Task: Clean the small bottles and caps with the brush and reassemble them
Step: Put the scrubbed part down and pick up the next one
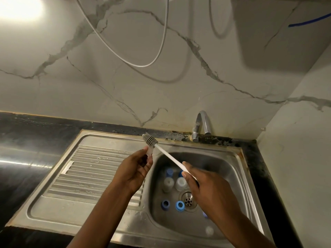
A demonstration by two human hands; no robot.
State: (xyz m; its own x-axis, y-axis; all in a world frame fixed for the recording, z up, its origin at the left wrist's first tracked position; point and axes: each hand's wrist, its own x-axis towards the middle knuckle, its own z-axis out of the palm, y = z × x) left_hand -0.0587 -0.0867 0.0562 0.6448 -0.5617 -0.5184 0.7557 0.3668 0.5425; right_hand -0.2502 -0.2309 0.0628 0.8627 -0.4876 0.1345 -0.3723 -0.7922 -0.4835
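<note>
My left hand (135, 169) grips a small clear bottle (149, 151) above the sink's left rim. My right hand (202, 187) holds the white handle of a brush (168, 154). Its grey bristled head (149, 139) is just above the bottle's mouth. Down in the steel sink basin (223, 169) two small bottles with blue caps (168, 181) (180, 182) lie side by side. Two loose blue caps (165, 204) (180, 205) sit left of the drain (188, 201). Another blue piece (204, 214) shows partly behind my right forearm, and a clear piece (209, 230) lies near the basin's front.
A ribbed steel drainboard (86, 172) spreads to the left of the basin. A chrome tap (201, 126) stands at the back on the dark counter (26, 144). Marble wall panels rise behind and to the right. A grey hose (143, 65) loops down the wall.
</note>
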